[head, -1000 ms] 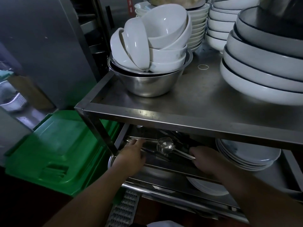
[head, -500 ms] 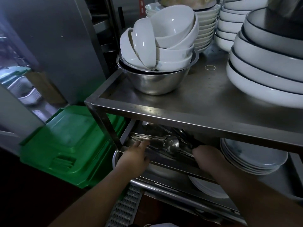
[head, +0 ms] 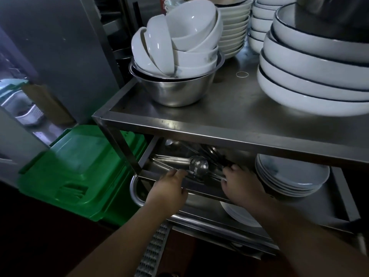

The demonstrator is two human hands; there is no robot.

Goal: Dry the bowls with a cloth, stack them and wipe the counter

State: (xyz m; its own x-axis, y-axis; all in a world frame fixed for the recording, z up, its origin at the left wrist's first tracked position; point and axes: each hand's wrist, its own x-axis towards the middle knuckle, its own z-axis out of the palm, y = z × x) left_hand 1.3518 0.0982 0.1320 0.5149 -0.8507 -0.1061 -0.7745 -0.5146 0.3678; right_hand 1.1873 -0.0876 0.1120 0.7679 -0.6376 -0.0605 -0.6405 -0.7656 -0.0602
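Several white bowls (head: pixel 179 37) sit piled at angles inside a steel mixing bowl (head: pixel 175 90) on the steel counter (head: pixel 229 110). Below the counter, on the lower shelf, a steel tray (head: pixel 165 159) holds a ladle (head: pixel 198 165) and other utensils. My left hand (head: pixel 169 188) curls over the tray's front rim at the left. My right hand (head: pixel 239 184) grips the same rim further right, fingers reaching among the utensils. No cloth is in view.
Large white dark-rimmed bowls (head: pixel 311 80) are stacked at the counter's right, with plate stacks (head: pixel 233 27) behind. More plates (head: pixel 289 176) stand on the lower shelf to the right of the tray. A green bin lid (head: pixel 79 166) lies left of the rack. A rubber band (head: pixel 242 74) lies on the counter.
My left hand's fingers have closed over the tray's rim, and my right hand has moved further onto it. My head has shifted left, so the rack sits further right in view.
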